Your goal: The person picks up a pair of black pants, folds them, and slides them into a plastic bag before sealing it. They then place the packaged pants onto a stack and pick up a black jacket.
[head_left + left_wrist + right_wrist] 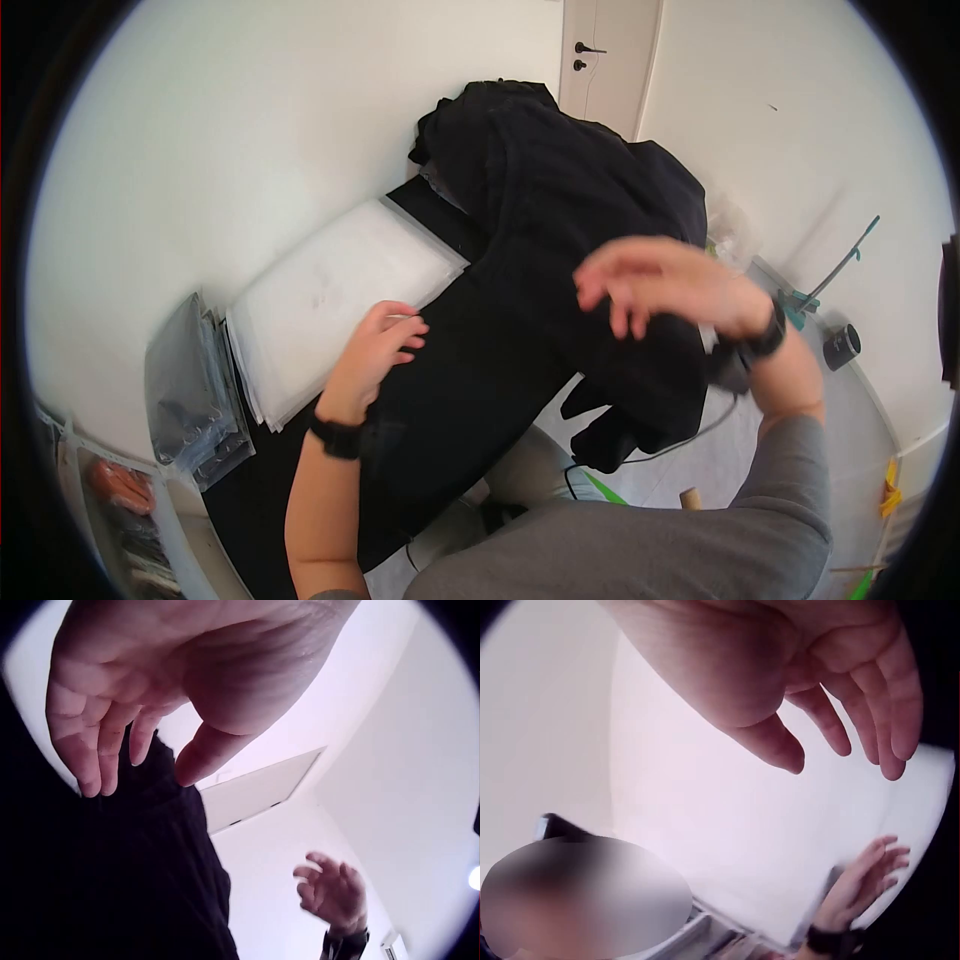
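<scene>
My left hand [378, 348] hovers over the black table surface [450, 370], beside a stack of white translucent plastic bags [330, 285]. Its fingers are loosely bent with nothing between them, as the left wrist view also shows. To the right, my right hand [675, 285] is raised over a heap of black garments [590, 190], slightly blurred. In the right wrist view its fingers [832, 727] hang relaxed, and the palm holds nothing. The black heap covers the far end of the table, and part of it drapes over the near edge.
Dark packaged items in clear bags [195, 390] stand at the table's left end, by the white wall. A shelf bin [125, 500] holds more packages. On the floor to the right are a broom [840, 265] and a black bin [842, 346]. A cable [680, 440] hangs near the garments.
</scene>
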Demonstrator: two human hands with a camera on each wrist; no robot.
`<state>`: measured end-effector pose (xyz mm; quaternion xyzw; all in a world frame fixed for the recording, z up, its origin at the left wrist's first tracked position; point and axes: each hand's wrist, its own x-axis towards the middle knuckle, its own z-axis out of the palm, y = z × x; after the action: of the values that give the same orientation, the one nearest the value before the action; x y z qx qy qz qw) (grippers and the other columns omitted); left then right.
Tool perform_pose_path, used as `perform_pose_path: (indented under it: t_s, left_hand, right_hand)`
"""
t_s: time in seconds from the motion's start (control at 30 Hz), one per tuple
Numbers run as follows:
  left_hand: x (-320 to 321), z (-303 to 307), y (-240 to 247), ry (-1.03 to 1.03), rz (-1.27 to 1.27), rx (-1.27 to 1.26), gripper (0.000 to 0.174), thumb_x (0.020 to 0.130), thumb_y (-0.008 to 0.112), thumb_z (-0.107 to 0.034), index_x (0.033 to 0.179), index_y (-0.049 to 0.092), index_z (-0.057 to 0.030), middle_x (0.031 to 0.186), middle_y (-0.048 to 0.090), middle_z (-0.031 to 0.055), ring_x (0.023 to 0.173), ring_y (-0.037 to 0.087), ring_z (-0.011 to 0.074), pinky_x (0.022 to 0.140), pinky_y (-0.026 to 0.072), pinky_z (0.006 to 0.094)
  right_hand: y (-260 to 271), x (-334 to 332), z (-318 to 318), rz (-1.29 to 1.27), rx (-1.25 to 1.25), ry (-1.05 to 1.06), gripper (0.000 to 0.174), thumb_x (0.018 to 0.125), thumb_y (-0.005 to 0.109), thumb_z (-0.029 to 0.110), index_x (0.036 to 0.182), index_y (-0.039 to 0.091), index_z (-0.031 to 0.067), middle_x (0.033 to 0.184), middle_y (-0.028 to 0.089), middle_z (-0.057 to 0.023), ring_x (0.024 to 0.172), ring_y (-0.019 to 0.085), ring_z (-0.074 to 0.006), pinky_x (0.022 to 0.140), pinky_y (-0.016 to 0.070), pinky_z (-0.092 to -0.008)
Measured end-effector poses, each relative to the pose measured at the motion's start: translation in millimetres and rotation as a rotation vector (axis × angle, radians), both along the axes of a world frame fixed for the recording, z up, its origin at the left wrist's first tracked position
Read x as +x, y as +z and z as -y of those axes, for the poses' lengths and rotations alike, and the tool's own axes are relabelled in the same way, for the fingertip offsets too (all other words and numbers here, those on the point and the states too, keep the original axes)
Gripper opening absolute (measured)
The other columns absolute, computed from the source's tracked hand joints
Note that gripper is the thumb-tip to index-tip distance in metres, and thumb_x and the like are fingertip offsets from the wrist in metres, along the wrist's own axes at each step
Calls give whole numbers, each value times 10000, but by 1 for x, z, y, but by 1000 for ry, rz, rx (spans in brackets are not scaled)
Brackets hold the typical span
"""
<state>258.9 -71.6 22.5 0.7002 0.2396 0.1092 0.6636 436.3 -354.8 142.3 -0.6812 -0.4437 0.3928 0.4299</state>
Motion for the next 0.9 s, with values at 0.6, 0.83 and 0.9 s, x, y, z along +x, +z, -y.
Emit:
perform_pose_path:
  t_s: [0.6,0.83,0.9]
  left_hand:
    - [180,11,-88,71,-301,21,446,791,737,-397,902,580,6,753,509,44,669,461,142,598,408,289]
    - [184,2,-118,131,-181,31,193,922,578,-255,912,541,-66,727,498,36,606,430,138,545,377,286]
    - [184,5,-122,184,-71,47,186,959,501,-250,952,510,-64,753,513,37,576,433,137,507,379,290]
  right_hand:
    - [-62,291,-205,1060,-270,-817,359,836,616,237,1158,601,78,1152,629,-151,1066,592,-344,898,478,-448]
    - [-40,297,-164,1031,156,-758,274,893,481,210,929,681,27,945,658,-228,918,624,-400,812,496,-453]
    - [-21,292,-136,907,303,-828,267,893,493,233,941,674,43,946,654,-222,897,617,-411,797,483,-463]
